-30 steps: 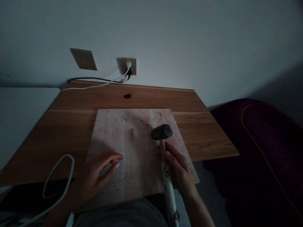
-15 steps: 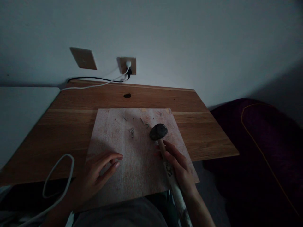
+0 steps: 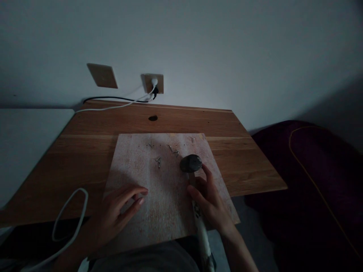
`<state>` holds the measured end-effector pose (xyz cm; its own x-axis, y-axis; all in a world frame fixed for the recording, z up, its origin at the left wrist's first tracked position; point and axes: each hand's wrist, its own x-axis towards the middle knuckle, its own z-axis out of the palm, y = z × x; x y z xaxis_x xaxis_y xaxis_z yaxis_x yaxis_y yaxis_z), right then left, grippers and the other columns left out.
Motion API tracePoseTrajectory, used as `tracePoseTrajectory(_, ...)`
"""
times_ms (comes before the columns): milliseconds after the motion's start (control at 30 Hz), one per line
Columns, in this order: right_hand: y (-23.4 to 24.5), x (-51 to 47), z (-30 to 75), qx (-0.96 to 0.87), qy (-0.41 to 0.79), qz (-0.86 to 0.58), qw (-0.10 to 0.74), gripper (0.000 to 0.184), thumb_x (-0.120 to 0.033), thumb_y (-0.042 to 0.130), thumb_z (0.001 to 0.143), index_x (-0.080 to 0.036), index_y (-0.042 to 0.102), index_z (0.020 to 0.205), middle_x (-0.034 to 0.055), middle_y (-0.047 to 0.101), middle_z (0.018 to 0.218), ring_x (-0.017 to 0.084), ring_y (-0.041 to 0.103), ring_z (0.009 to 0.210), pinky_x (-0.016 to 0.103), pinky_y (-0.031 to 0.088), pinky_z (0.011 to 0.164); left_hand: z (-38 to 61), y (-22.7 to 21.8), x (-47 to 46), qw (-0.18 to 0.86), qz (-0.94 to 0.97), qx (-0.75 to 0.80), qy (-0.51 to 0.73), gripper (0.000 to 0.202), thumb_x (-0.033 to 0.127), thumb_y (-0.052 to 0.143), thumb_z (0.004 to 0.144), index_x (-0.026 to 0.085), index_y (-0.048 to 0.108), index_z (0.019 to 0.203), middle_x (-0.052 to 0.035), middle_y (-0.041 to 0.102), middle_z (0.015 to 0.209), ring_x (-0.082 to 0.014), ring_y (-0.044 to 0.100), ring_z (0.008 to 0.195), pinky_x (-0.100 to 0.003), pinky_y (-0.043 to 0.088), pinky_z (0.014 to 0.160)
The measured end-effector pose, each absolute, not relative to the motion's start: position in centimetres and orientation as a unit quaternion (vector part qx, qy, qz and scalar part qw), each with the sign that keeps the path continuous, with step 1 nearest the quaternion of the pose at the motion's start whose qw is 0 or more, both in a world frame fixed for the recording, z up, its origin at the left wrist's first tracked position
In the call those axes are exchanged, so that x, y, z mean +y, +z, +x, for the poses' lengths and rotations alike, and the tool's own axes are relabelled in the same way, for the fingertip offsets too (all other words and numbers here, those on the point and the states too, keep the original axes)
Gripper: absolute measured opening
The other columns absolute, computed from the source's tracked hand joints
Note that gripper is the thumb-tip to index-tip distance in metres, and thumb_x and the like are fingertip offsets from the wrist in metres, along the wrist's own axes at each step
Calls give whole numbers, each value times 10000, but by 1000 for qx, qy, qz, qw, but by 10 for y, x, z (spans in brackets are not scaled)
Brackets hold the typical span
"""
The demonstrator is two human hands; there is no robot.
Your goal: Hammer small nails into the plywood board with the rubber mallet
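Observation:
My right hand (image 3: 209,202) grips the pale handle of a hammer (image 3: 191,164), just below its dark head, which rests low over the board. A thin light wooden board (image 3: 167,189) lies on the brown desk (image 3: 85,151). Several small nails (image 3: 158,161) lie and stand near the board's far edge, just left of the hammer head. My left hand (image 3: 120,209) rests flat on the board's near left part, fingers spread, holding nothing.
A white cable loop (image 3: 66,221) hangs over the desk's near left edge. Wall sockets (image 3: 153,82) with plugged cables sit behind the desk. A cable hole (image 3: 152,118) is near the desk's back. A dark purple cushion (image 3: 309,181) lies to the right.
The hammer head has dropped lower toward the board and slightly left. My right hand's fingers shifted up the handle. My left hand stayed in place.

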<state>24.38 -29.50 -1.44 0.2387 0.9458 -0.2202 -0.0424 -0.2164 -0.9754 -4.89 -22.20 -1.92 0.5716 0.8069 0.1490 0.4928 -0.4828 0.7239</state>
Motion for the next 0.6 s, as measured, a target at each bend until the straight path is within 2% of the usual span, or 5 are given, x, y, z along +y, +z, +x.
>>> tracePoseTrajectory(100,-20,-291,245,-402,450,-639,477,898,-465,762,949,-316,280,1691,64,703,1121,250,697,874,373,578,712,-48,-20,-218,316,837,386,225,242,377,547,1068,285,758,1144,4,803,1000,-154,775,857,-245,627,791)
tracePoseTrajectory(267,-27,-283,243,-469,379,-664,443,842,-419,715,977,-233,303,1688,-47,594,737,195,564,615,315,453,557,-18,8,-187,275,872,330,234,238,313,548,1071,265,730,1217,-41,776,1148,-195,747,1052,-326,616,945)
tracePoseTrajectory(367,-28,-280,241,-461,383,-656,459,832,-415,696,971,-191,297,1667,-64,588,691,183,551,577,295,414,516,21,36,-151,255,898,269,235,213,279,564,1066,233,717,1207,-52,769,1120,-209,728,1075,-364,585,995)
tracePoseTrajectory(467,-27,-279,239,-450,384,-657,468,813,-410,709,950,-182,343,1639,-69,580,671,180,550,561,292,405,508,71,47,-102,250,912,232,229,190,234,598,1043,191,724,1179,-62,784,1102,-198,740,1030,-355,567,986)
tracePoseTrajectory(600,-27,-279,239,-441,393,-648,481,812,-410,726,946,-216,369,1649,-59,579,688,187,549,562,302,411,503,141,27,-35,283,908,248,186,191,92,620,946,128,746,1085,-99,810,1041,-190,758,973,-315,575,903)
